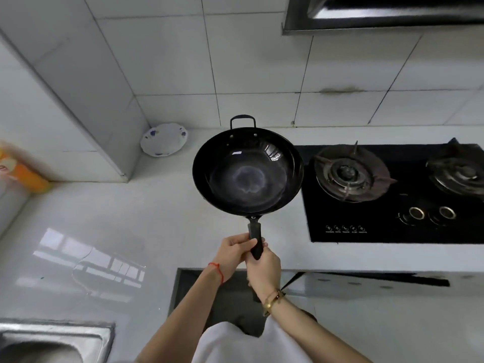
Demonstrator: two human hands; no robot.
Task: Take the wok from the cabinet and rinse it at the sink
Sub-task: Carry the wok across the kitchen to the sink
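A black wok [247,171] with a small loop handle at its far side hangs level above the white counter, just left of the stove. Its long black handle points toward me. My left hand [233,254] grips the handle from the left and my right hand [263,268] grips it just below, both with fingers curled round it. The wok's inside looks empty, with a pale ring mark at the bottom. The steel sink [52,339] shows at the bottom left corner, well away from the wok.
A black two-burner gas stove [392,195] lies to the right. A white flowered plate [164,139] leans in the back corner. An orange and white package [21,176] stands at the far left. The cabinet opening [199,289] is dark below the counter edge.
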